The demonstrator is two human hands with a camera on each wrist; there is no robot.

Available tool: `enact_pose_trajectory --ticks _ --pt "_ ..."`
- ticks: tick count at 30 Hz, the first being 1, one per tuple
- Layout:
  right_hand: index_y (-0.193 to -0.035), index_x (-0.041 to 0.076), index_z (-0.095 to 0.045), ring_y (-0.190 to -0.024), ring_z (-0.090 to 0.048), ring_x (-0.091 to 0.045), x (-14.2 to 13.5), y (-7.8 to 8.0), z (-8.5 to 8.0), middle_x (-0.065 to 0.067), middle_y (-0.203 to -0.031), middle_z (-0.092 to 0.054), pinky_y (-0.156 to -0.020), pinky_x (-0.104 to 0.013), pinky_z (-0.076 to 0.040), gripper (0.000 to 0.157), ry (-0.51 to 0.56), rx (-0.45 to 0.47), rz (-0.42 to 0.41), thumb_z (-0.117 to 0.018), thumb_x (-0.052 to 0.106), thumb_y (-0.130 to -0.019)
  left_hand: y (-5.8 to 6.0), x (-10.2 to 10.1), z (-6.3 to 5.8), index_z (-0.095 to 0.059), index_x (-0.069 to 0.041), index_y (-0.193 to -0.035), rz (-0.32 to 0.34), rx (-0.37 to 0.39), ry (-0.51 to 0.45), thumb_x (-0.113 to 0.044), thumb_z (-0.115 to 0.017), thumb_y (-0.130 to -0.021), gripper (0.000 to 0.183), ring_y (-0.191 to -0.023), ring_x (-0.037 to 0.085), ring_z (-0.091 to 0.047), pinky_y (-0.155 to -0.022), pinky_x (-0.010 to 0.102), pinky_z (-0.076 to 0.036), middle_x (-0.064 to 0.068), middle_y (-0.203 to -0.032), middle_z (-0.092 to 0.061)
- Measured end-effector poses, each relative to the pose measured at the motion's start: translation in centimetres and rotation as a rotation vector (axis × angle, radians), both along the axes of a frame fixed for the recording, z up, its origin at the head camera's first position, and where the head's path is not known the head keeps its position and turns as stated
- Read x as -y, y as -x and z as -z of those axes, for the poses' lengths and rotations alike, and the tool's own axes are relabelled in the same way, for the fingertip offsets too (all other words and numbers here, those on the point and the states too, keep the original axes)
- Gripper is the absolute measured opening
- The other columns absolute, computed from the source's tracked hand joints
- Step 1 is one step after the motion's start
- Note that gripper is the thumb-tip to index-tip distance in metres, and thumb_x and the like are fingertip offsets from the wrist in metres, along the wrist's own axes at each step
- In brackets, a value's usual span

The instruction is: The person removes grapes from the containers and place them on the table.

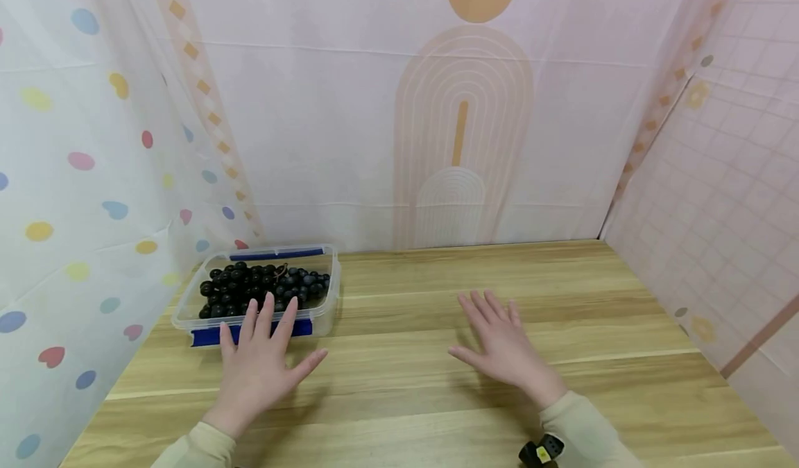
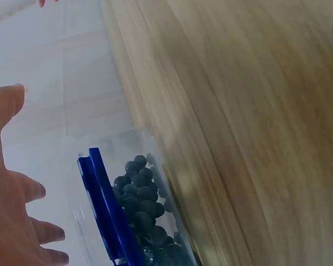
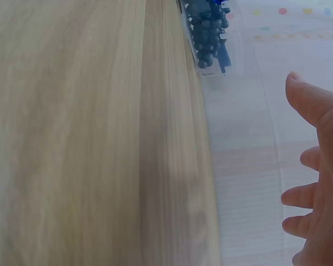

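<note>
A clear plastic box with blue clips stands at the left rear of the table, filled with dark grapes and a brown stem. In the head view my left hand is spread in front of the box, its fingertips overlapping the front blue clip. The left wrist view shows those fingers apart from the box. Over the middle right of the table, my right hand has its fingers extended and holds nothing. From the right wrist view, the grapes lie far off beyond the thumb.
A wooden table lies under both hands. A pale patterned curtain rises along its back edge, a dotted one at the left and a checked one at the right. A black wrist device is by the right sleeve.
</note>
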State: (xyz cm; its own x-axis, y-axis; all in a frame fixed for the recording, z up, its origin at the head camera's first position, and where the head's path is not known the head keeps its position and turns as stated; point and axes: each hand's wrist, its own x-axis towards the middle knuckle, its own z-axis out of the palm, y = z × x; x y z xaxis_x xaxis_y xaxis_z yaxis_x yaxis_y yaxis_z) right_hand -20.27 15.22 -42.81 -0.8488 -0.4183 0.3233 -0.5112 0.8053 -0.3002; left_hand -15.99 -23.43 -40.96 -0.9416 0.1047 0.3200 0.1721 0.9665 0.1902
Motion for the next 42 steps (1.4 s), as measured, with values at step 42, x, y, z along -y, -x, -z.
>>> enact_pose_trajectory --ticks 42 --pt "-0.152 0.002 -0.035 -0.139 -0.034 -0.041 3.9 0.3 0.7 -0.02 -0.152 -0.038 -0.11 -0.058 -0.026 0.076 0.347 0.155 -0.087 -0.068 0.038 -0.093 0.6 4.5 -0.5 -0.032 0.003 -0.15 -0.116 -0.103 -0.155 -0.061 -0.068 -0.085 0.098 -0.134 0.06 -0.017 -0.097 0.079 -0.01 0.039 -0.147 -0.026"
